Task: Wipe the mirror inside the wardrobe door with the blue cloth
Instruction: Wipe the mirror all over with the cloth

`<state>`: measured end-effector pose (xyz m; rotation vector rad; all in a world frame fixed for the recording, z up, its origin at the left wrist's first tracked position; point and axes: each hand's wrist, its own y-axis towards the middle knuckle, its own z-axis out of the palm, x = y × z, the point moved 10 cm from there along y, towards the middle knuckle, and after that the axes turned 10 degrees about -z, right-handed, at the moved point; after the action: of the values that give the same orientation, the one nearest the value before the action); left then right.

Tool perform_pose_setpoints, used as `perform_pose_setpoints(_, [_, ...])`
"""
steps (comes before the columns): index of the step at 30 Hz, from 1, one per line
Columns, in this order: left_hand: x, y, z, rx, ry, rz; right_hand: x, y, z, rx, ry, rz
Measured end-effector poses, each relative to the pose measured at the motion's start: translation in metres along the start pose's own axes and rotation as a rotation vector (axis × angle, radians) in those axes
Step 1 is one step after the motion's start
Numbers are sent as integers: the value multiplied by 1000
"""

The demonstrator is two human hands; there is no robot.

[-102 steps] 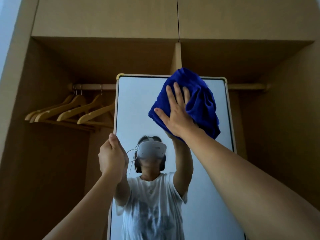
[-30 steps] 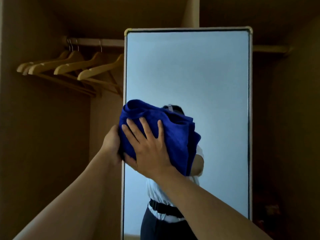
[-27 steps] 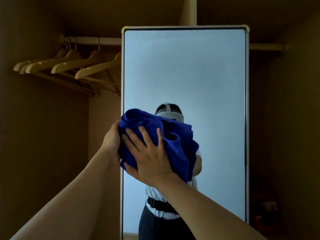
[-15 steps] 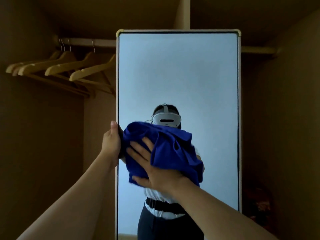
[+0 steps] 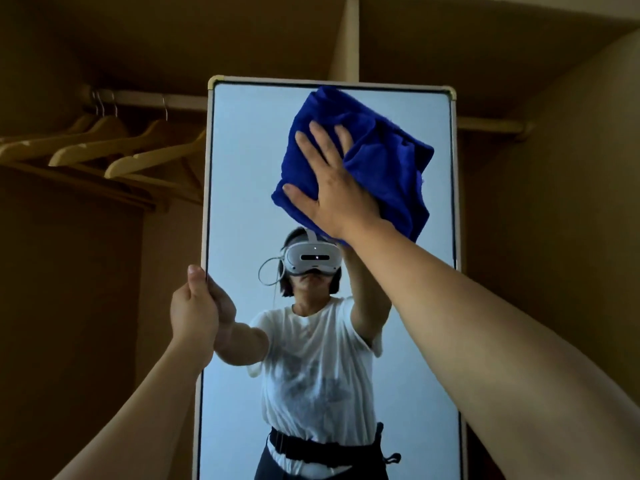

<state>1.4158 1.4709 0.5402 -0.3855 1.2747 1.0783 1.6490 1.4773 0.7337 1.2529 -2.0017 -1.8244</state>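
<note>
So, the right hand [image 5: 332,188] is laid flat w/ fingers spread on the bunched-up blue terry cloth [image 5: 377,161], pressing it against the tall rectangular mirror with the pale frame [image 5: 242,161]. Cloth sits in the upper right part of the glass, its top fold reaching the top edge of the frame, and its right side comes close to the right frame edge. The left hand [image 5: 194,306] is lower down, curled round the mirror's left frame edge, thumb up along the front, fingers wrapped behind, so it's gripping the frame. Both arms are bare and stretched up and fwd.

In the reflection you get a person in a white t-shirt [image 5: 318,368] w/ a white headset and a dark belt. To the left of the mirror, light wooden coat hangers [image 5: 114,150] hang on a wooden rail [image 5: 145,97] inside the brown wardrobe [image 5: 554,202], pretty dim in there. A vertical divider panel [image 5: 348,36] rises behind the mirror's top.
</note>
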Motion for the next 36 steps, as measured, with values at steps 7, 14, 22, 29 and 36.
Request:
perform_pose_setpoints(7, [-3, -1, -1, -43, 12, 52, -64, -10, -31, -124, -106, 186])
perform_pose_setpoints(14, [-5, -5, -5, -71, 13, 60, -86, -45, -36, -186, -214, 439])
perform_pose_setpoints(22, [-11, -11, -12, -102, 66, 92, -92, -112, -32, -206, -230, 607])
perform_pose_setpoints(29, [-10, -13, -9, -68, 74, 79, -74, -152, -24, -214, -239, 643])
perform_pose_setpoints(36, [-9, -17, -10, -39, 44, 41, -39, -202, -5, -199, -242, 655])
